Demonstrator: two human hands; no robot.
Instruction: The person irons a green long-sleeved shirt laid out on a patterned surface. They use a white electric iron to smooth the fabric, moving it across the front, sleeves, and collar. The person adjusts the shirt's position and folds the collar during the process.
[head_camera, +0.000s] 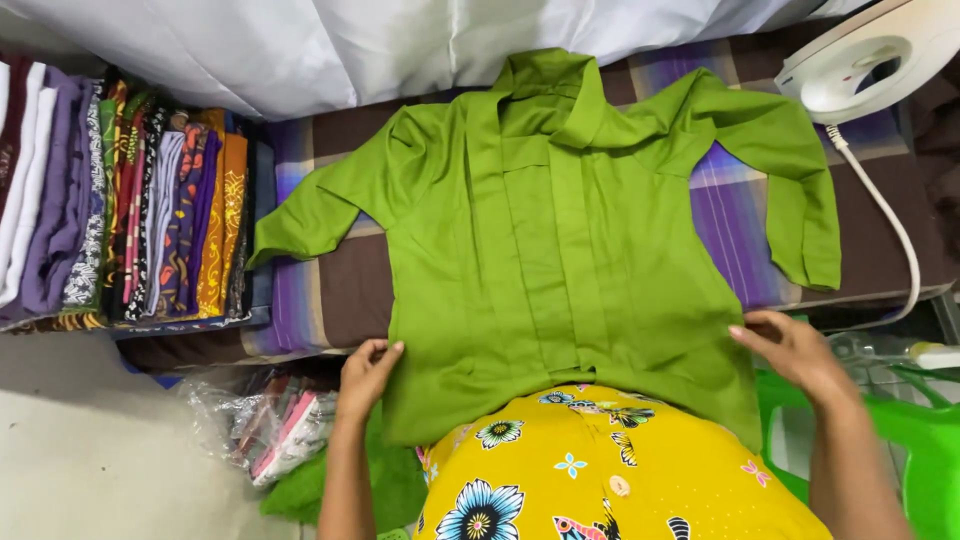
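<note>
Green cotton long-sleeved blouse (560, 270), centre frame: left hand (366, 375) and right hand (795, 355) are pinching its hem flat, seemingly squaring it up; folding probably follows.

The light is bright and soft, and it falls evenly from above. Colours look strong. Shadows are faint and small, with thin dark lines in the folds of the green shirt (560, 250). The white iron (865, 60) shines a little but has no hard glare. The picture is mostly sharp. The right hand (795, 350) looks a bit blurry.
</note>
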